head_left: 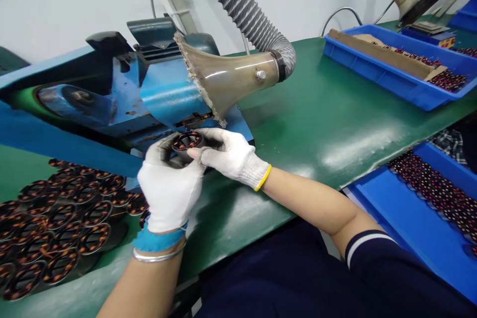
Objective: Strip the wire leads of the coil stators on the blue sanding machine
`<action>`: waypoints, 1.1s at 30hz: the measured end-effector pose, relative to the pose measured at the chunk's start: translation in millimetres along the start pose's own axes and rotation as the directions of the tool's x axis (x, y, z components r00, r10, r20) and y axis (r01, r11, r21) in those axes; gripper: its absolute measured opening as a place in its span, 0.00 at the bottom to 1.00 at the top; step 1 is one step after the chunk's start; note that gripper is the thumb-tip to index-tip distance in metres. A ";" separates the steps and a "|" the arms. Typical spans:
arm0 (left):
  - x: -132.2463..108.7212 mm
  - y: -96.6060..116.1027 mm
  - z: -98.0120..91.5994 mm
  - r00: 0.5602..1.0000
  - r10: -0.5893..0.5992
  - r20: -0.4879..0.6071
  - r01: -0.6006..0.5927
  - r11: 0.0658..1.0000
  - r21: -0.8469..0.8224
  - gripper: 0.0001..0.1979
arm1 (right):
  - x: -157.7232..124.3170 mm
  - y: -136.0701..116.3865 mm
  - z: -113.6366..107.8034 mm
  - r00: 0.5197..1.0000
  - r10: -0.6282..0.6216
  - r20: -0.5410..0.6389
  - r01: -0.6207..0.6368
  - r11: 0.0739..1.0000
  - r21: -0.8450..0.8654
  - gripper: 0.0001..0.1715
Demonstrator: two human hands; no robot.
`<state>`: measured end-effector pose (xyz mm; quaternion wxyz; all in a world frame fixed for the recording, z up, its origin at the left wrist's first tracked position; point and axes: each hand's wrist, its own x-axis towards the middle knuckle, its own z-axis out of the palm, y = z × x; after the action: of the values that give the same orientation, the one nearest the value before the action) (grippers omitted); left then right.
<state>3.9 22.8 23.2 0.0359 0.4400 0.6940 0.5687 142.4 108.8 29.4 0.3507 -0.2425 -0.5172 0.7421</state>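
Note:
A round motor stator (183, 155) with copper windings and a dark rim is held between my two gloved hands, close to the front of a blue belt machine (175, 92). My left hand (169, 184), in a white glove with a blue cuff, wraps its near left side. From the right, my right hand (229, 154) grips it, with the bare thumb tip at the rim and the fingers behind. Just above the hands opens a yellowed suction hood (231, 77). The fingers on the far side of the stator are partly hidden.
Many similar stators (61, 216) stand packed at the left on the green table (290, 124). A grey corrugated hose (246, 5) rises from the hood. Blue trays (391, 82) with small parts stand at the back right, and another blue bin (406, 228) sits lower right.

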 end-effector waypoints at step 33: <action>-16.2 -9.6 9.0 0.972 0.233 -0.019 -0.234 0.970 -0.062 0.32 | -11.4 12.0 -21.4 0.966 -0.241 0.091 0.256 0.940 -0.226 0.44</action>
<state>13.3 19.5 4.9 -0.0212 0.5140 0.6191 0.5933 161.9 110.2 10.7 0.3941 -0.1921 -0.6387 0.6323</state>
